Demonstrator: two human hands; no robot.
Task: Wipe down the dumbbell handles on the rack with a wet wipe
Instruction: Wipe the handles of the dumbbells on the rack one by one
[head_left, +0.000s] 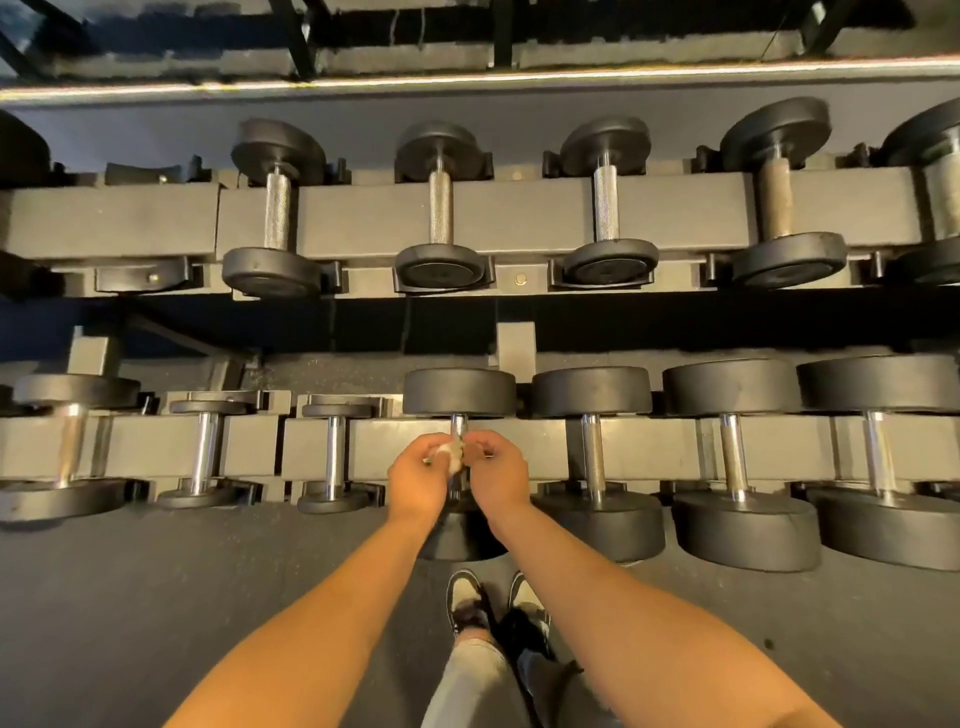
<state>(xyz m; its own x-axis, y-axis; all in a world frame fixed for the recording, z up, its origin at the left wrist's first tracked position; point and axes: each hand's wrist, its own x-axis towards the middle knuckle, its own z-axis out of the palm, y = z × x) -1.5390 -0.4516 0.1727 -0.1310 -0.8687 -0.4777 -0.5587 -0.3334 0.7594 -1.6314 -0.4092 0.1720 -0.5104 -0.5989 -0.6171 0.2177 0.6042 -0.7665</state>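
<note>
A two-tier dumbbell rack fills the view. On the lower tier, a black dumbbell lies straight ahead, and its chrome handle shows just above my hands. A small crumpled white wet wipe sits over that handle. My left hand and my right hand both pinch the wipe from either side, fingers curled. My hands cover most of the handle.
Further dumbbells line the lower tier to the right and left. The upper tier carries several knurled-handle dumbbells. My shoes stand on the dark rubber floor below the rack.
</note>
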